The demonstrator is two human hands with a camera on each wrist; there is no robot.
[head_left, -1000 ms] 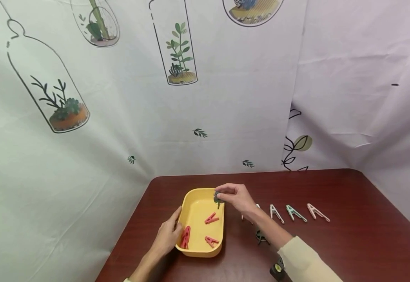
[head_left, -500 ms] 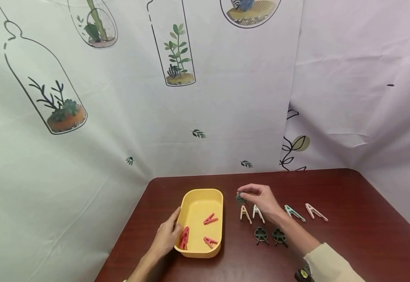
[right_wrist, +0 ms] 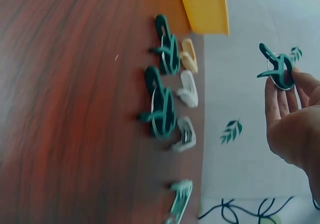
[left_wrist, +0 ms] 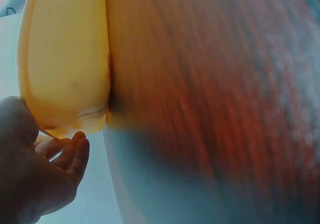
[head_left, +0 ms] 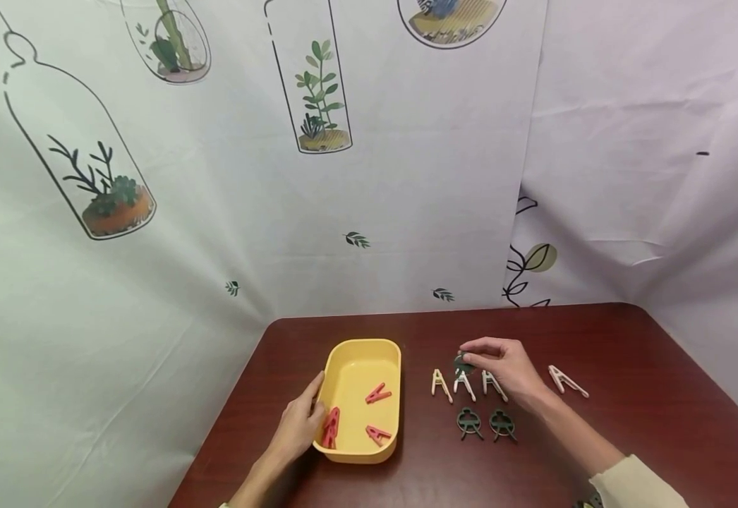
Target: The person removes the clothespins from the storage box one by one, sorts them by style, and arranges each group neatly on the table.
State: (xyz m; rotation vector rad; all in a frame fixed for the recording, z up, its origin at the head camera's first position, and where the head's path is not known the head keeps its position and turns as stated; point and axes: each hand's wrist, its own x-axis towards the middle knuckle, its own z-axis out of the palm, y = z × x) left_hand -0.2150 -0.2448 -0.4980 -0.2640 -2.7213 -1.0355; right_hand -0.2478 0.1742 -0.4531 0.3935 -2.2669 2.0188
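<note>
My right hand [head_left: 502, 363] pinches a dark green round-framed clip [right_wrist: 285, 74] between thumb and fingertips, raised above the table behind a row of clothespins. My left hand [head_left: 295, 422] grips the left side of a yellow plastic tray [head_left: 359, 458]. Inside that tray lie red clothespins: one near the middle [head_left: 378, 394], one at the front right [head_left: 378, 434], and an overlapping bunch at the front left [head_left: 331, 427]. Two more dark green clips, a left one [head_left: 469, 422] and a right one [head_left: 502, 425], lie in front of the row.
The row on the dark red table [head_left: 432, 473] holds a pale yellow clothespin [head_left: 442, 385], a white one, another whitish one [head_left: 493, 384] and a pale pink one [head_left: 568, 381]. A light green clothespin [right_wrist: 181, 201] shows in the right wrist view. Behind hangs a printed cloth [head_left: 407, 212].
My right hand has carried the dark green clip rightward, from over the tray's far right corner to behind the clothespin row. The left hand and tray stay in place.
</note>
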